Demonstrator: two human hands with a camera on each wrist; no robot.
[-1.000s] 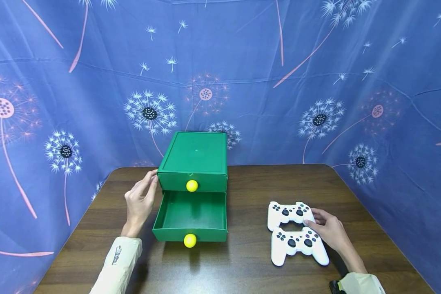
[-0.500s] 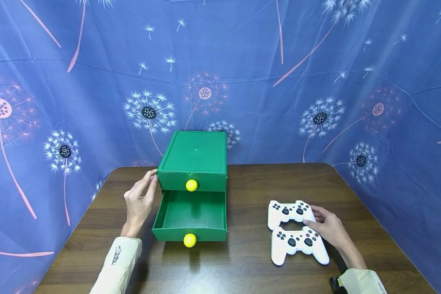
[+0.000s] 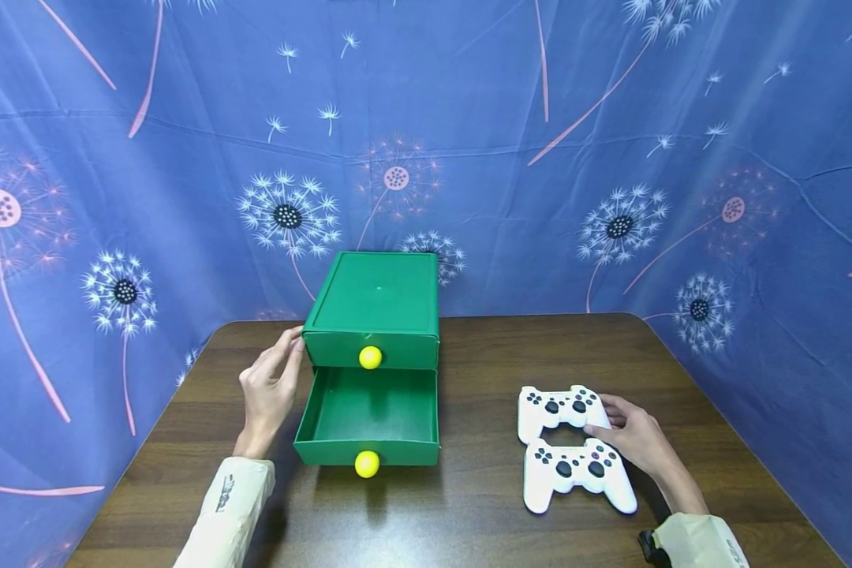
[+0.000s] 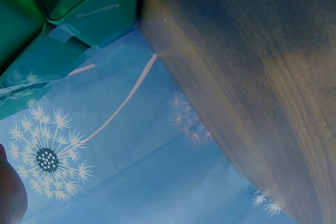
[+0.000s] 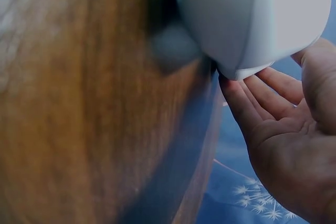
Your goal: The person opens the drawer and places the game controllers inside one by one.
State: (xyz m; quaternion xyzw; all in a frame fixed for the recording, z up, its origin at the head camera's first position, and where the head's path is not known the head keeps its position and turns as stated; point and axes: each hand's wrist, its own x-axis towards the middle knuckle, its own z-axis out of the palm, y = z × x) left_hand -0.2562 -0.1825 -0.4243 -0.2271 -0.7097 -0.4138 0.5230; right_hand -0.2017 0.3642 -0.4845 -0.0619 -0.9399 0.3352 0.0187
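Note:
A green two-drawer box (image 3: 374, 296) stands left of centre in the head view. Its upper drawer (image 3: 337, 349) is closed; the lower drawer (image 3: 326, 454) is pulled out and empty. Fingertips of my left hand (image 3: 266, 398) touch the box's left side near its upper front corner. Over on the right, my right hand (image 3: 639, 442) holds the farther white game controller (image 3: 531, 418) by its right grip, thumb on top and fingers beyond it. In the right wrist view, that controller's white grip (image 5: 257, 19) sits between thumb and fingers. A second white game controller (image 3: 580, 457) lies just in front of it.
The box stands on a brown wooden table (image 3: 483, 505). Each drawer has a yellow ball knob (image 3: 367, 464) at its front. Behind the table and along both sides hangs a blue dandelion-print cloth (image 3: 483, 221).
Both hands, the box and the two controllers keep nearly the same positions. The head view has shifted very slightly.

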